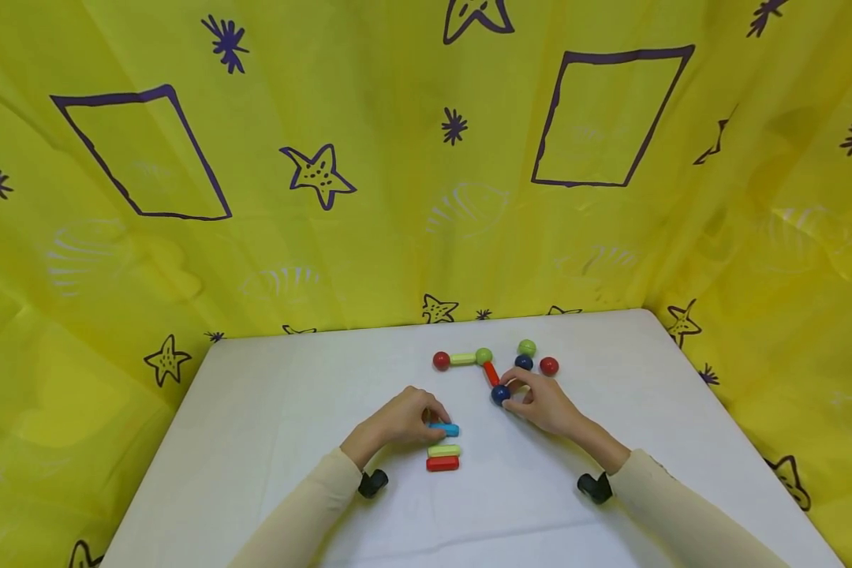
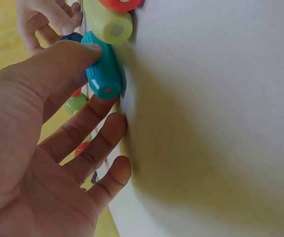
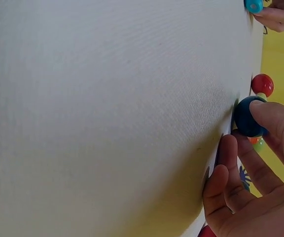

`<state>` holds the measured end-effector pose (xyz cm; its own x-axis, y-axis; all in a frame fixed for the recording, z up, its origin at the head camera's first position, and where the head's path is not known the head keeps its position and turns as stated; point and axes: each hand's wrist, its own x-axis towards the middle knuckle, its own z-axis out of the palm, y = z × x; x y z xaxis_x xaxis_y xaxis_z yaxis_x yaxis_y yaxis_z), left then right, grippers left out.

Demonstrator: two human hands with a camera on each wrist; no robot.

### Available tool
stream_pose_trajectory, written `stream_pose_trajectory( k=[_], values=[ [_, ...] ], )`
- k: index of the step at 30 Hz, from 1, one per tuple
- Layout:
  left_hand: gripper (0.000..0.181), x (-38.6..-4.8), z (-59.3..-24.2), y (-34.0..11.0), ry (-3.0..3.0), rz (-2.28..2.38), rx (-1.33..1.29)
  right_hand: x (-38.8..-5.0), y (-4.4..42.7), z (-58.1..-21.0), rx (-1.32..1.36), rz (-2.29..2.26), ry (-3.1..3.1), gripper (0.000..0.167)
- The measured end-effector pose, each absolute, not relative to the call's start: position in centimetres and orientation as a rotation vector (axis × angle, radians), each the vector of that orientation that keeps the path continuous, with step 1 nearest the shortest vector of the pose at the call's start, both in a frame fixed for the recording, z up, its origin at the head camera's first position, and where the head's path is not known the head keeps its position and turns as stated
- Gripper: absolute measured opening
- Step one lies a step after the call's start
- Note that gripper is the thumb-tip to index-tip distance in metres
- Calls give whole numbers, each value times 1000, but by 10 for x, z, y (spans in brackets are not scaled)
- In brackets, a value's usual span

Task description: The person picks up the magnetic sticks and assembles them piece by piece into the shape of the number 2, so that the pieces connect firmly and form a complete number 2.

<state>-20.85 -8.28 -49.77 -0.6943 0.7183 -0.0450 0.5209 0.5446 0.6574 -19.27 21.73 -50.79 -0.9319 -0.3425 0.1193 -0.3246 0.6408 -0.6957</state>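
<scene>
My left hand [image 1: 406,418] pinches a blue magnetic rod [image 2: 102,69] between thumb and fingers, low over the table. Just nearer me lie a yellow-green rod [image 1: 443,451] and a red rod [image 1: 442,464], side by side. With thumb and fingers my right hand [image 1: 545,401] grips a dark blue ball [image 1: 500,394]. That ball touches the end of another red rod [image 1: 491,374], which meets a green ball [image 1: 483,356]. From there a second yellow-green rod [image 1: 462,359] runs left to a red ball [image 1: 441,360].
Beyond the right hand sit a loose green ball [image 1: 527,347], a dark blue ball [image 1: 523,362] and a red ball [image 1: 549,366]. A white cloth covers the table [image 1: 255,442]. Yellow patterned curtain [image 1: 383,252] hangs around the back and sides.
</scene>
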Motion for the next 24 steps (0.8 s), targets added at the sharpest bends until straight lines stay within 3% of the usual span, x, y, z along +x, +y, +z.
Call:
stream_pose_trajectory(
  k=[24],
  values=[
    [17,-239,-493,-49,2600,950,964,-194,212,-508,-535,-1187,2850,29]
  ],
)
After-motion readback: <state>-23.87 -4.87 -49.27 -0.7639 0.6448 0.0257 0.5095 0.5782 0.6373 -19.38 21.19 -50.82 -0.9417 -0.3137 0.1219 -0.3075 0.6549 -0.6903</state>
